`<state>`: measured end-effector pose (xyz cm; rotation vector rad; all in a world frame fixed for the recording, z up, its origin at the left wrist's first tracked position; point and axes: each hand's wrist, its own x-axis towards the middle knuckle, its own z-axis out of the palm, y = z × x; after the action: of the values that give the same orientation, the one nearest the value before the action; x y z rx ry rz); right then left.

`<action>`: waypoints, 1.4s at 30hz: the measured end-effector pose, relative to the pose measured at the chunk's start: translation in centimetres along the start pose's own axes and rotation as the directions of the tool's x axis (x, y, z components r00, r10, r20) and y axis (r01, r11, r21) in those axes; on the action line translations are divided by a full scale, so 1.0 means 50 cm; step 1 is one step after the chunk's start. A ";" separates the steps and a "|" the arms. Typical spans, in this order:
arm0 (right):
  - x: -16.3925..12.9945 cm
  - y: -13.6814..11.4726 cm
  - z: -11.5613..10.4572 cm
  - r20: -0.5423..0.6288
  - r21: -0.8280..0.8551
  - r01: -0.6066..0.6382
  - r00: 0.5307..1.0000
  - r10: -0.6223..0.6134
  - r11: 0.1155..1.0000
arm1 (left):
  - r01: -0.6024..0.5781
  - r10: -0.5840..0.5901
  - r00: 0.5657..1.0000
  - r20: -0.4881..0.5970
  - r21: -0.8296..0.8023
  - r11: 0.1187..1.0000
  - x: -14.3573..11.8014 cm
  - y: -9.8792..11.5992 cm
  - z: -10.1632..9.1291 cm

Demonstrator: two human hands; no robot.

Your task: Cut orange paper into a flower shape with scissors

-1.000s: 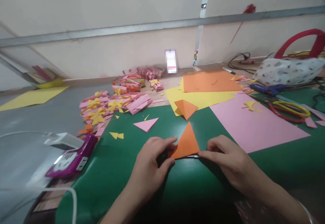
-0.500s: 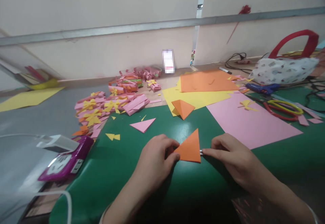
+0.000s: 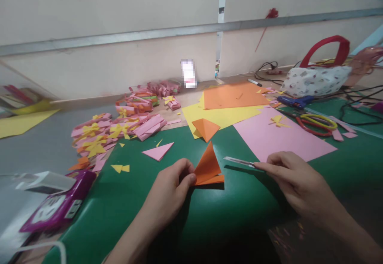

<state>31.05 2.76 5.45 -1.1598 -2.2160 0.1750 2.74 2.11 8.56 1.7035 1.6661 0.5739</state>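
Observation:
My left hand (image 3: 172,186) pinches the left corner of a folded orange paper triangle (image 3: 207,167) on the green table mat (image 3: 227,216); the triangle's upper flap stands lifted. My right hand (image 3: 295,180) holds a thin metal blade (image 3: 239,161) by its end, the tip pointing left, a short way to the right of the triangle and apart from it. A second folded orange triangle (image 3: 206,128) lies just beyond, at the edge of a yellow sheet (image 3: 221,114).
A pink sheet (image 3: 278,136), an orange sheet (image 3: 233,95), scissors (image 3: 317,122), a blue glue gun (image 3: 295,102) and a patterned bag (image 3: 314,80) lie to the right. Pink and yellow paper bows (image 3: 119,128) pile at the left; a purple device (image 3: 56,208) sits at the near left.
My right hand has pulled the blade out from under the orange triangle and moved it right. The triangle's flap has lifted. The view has shifted to the right.

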 end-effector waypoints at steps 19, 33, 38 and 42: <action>0.010 -0.062 0.018 0.058 -0.124 -0.005 0.998 0.012 0.992 | 0.002 -0.001 0.986 -0.166 0.005 1.000 -0.020 0.008 0.039; 0.016 -0.086 0.030 0.021 -0.156 0.051 0.999 -0.048 0.986 | 0.030 -0.016 0.986 -0.163 0.088 0.996 -0.018 0.012 0.040; 0.016 -0.091 0.025 0.082 -0.110 0.055 0.996 -0.046 0.992 | 0.035 -0.018 0.981 -0.193 0.088 0.996 -0.017 0.013 0.044; 0.017 -0.098 0.026 0.100 -0.123 0.038 0.995 -0.025 0.992 | 0.030 -0.015 0.975 -0.221 0.067 0.997 -0.017 0.012 0.048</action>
<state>26.53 0.66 6.69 -1.2050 -2.3594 0.0830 4.80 0.89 7.52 1.7190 1.8778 0.7237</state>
